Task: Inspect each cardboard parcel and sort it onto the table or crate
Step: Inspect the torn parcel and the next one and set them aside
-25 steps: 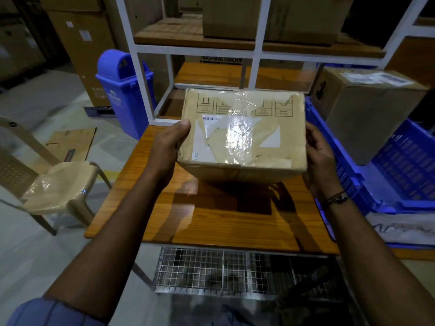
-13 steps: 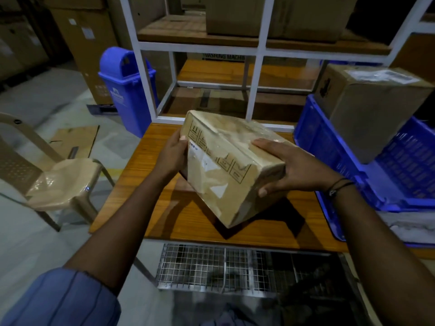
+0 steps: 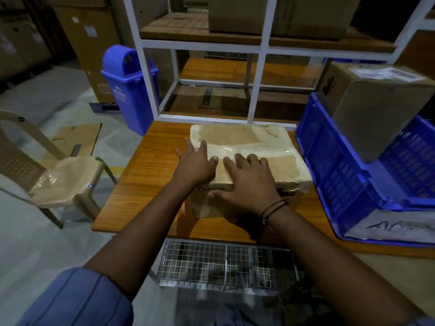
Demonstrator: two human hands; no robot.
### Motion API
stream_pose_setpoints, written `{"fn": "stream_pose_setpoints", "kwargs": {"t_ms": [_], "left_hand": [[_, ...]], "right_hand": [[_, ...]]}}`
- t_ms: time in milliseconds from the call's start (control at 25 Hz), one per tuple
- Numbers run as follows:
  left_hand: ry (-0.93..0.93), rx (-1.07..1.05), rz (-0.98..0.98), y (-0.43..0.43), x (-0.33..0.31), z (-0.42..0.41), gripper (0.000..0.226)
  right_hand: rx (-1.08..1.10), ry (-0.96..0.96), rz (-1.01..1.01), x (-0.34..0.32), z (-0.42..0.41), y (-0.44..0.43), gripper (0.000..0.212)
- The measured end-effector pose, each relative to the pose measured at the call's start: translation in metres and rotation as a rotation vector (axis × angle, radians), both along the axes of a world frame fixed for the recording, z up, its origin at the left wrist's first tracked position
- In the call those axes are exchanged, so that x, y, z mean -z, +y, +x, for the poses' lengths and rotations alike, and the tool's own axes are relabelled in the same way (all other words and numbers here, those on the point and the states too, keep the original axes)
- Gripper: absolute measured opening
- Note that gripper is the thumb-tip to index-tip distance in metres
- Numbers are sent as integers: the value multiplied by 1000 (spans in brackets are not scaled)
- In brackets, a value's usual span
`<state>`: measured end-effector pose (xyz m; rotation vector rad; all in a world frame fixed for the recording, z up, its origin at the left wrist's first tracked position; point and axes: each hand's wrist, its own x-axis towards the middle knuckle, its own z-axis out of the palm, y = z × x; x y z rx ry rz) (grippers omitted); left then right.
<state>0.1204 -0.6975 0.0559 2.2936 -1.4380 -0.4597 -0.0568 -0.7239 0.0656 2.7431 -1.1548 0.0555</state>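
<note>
The left hand (image 3: 195,168) and right hand (image 3: 249,182), fingers spread, rest on the glossy-taped boxy cardboard parcel (image 3: 259,140).

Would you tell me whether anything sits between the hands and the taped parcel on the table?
Nothing visible does. The left hand and right hand are both spread directly over the top of the parcel, which rests on the table beside the blue crate.

The parcel (image 3: 247,140) lies on the counter (image 3: 146,184), just left of the crate (image 3: 329,161). A second parcel (image 3: 376,114) sits in the crate. The shelf rack (image 3: 262,50) stands behind, the chair (image 3: 63,180) at left.
</note>
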Motion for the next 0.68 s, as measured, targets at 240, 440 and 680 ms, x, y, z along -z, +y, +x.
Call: {"fn": "stream_pose_setpoints", "kwargs": {"t_ms": [240, 440, 680], "left_hand": [[-276, 324, -45, -6, -15, 8, 54], [-410, 330, 158, -33, -21, 2, 60], [-404, 258, 115, -34, -9, -9, 64]], "right_hand": [[-132, -106, 217, -18, -20, -35, 86], [-4, -61, 330, -12, -7, -63, 85], [6, -38, 341, -11, -1, -73, 80]]}}
